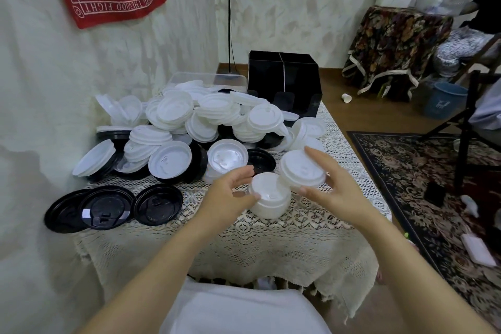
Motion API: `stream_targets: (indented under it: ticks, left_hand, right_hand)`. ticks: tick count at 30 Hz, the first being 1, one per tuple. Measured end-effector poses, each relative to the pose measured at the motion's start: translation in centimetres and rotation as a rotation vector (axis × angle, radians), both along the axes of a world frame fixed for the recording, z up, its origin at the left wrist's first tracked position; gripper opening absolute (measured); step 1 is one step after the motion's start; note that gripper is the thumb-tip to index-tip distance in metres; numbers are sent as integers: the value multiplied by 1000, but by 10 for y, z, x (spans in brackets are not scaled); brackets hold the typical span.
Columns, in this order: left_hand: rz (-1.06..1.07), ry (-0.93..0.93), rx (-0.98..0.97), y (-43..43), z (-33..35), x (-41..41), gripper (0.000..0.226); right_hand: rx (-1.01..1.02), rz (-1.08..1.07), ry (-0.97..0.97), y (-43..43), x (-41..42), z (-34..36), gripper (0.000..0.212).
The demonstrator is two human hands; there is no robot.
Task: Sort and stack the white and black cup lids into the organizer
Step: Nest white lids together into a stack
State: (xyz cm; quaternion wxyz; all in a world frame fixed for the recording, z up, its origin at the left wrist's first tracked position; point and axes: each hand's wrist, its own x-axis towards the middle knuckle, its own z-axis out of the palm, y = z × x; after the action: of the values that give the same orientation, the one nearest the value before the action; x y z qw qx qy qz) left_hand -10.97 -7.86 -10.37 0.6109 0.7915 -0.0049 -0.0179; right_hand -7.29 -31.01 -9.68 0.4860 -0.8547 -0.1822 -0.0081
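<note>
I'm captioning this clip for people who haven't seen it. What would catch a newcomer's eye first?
First, the big jumbled heap of white lids with black ones mixed in, filling the far half of the lace-covered table. Next, the left hand holding a stack of white lids while the right hand brings another white lid to it. Behind the heap stands the black organizer.

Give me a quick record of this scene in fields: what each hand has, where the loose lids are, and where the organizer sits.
left hand: steadying a stack of white lids on the table
right hand: holding a smaller white lid stack, tilted, just above the first
mixed pile: white and black lids heaped mid-table
black lids: three laid flat at the table's near left
organizer: black, divided, at the far edge; its contents cannot be seen
clear bin: behind the pile
tablecloth: cream lace
</note>
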Motion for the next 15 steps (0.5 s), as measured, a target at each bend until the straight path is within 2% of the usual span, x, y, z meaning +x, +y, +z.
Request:
stream_targets:
  ticks: [4, 9, 15]
  left_hand:
    - [-66, -13, 142, -4, -14, 3, 79]
    - [-73, -14, 139, -3, -23, 8, 88]
    - [-94, 1, 95, 2, -26, 7, 87]
  right_hand:
    - [-76, 114, 31, 14, -4, -12, 76]
    - [-75, 216, 101, 30, -3, -23, 67]
    - [-103, 247, 135, 33, 2, -25, 66]
